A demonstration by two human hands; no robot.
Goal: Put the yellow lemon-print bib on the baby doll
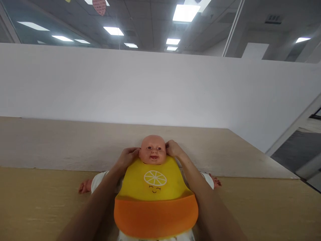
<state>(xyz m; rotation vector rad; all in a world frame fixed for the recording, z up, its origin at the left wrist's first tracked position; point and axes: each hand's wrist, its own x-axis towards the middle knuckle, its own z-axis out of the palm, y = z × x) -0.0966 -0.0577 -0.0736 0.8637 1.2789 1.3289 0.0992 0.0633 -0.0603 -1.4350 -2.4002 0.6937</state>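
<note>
Baby doll lies face-up on the tan table, arms spread. Yellow bib on its chest: lemon-slice smiley print, orange catch pocket. Left hand and right hand curl at the neck, apparently pinching the bib's ends; grip partly hidden.

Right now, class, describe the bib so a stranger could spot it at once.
Find the wooden table below the white wall, then the doll lying on it. The bib covers its chest: yellow, with a lemon-slice face and an orange pocket, its neck held by the left hand and right hand.
</note>
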